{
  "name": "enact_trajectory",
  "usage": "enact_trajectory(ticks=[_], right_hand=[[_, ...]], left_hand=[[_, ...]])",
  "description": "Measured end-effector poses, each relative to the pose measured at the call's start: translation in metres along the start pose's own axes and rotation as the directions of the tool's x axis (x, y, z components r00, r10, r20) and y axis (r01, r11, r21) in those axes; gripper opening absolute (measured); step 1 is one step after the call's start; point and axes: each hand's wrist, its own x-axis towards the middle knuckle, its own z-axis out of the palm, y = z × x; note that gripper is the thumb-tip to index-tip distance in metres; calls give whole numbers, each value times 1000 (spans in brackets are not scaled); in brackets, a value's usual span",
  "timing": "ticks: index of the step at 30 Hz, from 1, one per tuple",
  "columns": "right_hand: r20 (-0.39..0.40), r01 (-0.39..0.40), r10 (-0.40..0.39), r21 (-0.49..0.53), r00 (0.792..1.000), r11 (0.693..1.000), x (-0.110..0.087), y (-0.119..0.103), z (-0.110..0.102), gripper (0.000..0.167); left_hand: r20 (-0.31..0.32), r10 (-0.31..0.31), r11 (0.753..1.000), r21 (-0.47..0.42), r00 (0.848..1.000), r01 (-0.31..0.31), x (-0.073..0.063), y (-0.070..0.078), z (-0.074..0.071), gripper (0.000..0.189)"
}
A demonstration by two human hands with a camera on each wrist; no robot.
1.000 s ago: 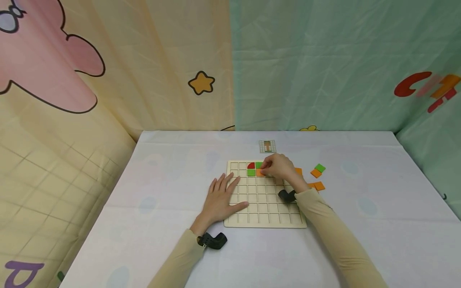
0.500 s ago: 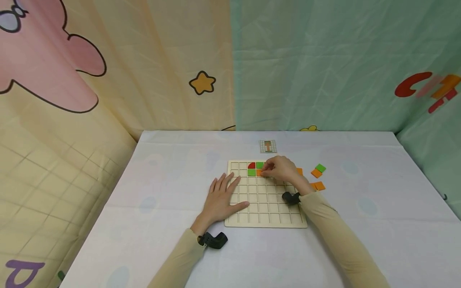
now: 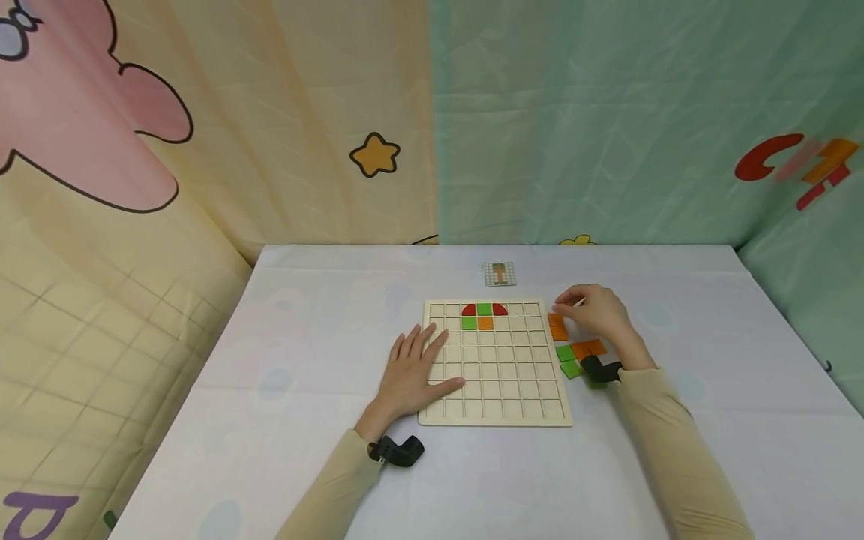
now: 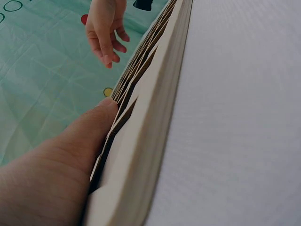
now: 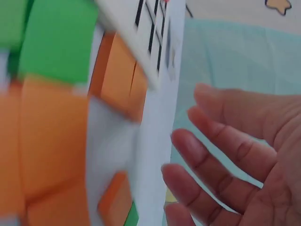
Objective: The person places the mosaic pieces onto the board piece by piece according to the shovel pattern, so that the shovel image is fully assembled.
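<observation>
My left hand (image 3: 407, 382) rests with spread fingers on the left side of a pale wooden grid board (image 3: 501, 379). Set in the board's top rows are two red rounded tiles (image 3: 499, 309), two green square tiles (image 3: 469, 322) and one orange square tile (image 3: 485, 322). Off the board's right edge, my right hand (image 3: 599, 311) hovers near a pair of orange tiles (image 3: 557, 327). In the right wrist view its loosely bent fingers (image 5: 190, 146) hold nothing. From the left wrist view, my left thumb (image 4: 91, 127) lies along the board's cells.
Loose green tiles (image 3: 571, 368) and more orange tiles (image 3: 589, 347) lie right of the board, partly hidden by the right wrist's black camera (image 3: 599, 370). A small patterned card (image 3: 499, 274) lies behind the board. Printed curtains (image 3: 594, 135) hang beyond the white table (image 3: 324, 337).
My right hand has left the board and moved right, over the loose tiles. A red rounded tile now shows in the top row where the hand was. The left hand has stayed put.
</observation>
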Motion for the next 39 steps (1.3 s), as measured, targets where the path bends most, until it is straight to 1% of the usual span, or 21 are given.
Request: enact_trajectory(ticks=[3,6,8,10,15,19,24,31,36,39], right_hand=[[-25,-89,88,-39,996,995,-4,9,-9,29],[-44,-169,166,-69,985,983,-7,16,-16,31],[-49,-208,205,-80,978,975,-8,21,-18,33],[-52,-231,227,-89,972,969,-9,25,-19,36],[-46,-249,245,-121,968,961,-11,33,-20,46],[-34,-253,251,-138,968,958,-12,34,-19,48],[-51,-253,248,-128,967,959,-12,34,-17,42],[-68,-231,225,-106,972,967,-12,35,-14,36],[-63,-233,228,-101,972,967,-12,36,-14,33],[-62,-230,224,-101,973,968,-12,37,-14,31]], left_hand=[[3,-5,1000,1,1000,5,0,-1,1,87],[1,-5,1000,6,1000,5,0,-2,2,87],[0,-5,1000,9,1000,5,0,-2,2,87],[6,-7,1000,9,1000,7,0,-2,2,87],[-11,7,1000,-3,1000,-7,-1,-1,0,87],[-24,17,1000,-4,1000,-17,-1,-1,0,87],[-37,26,1000,-9,999,-26,-1,-1,1,86],[-8,2,1000,0,1000,-2,0,-1,1,86],[-12,8,1000,5,1000,-8,0,-1,1,86],[-4,4,1000,3,1000,-4,0,-1,2,86]])
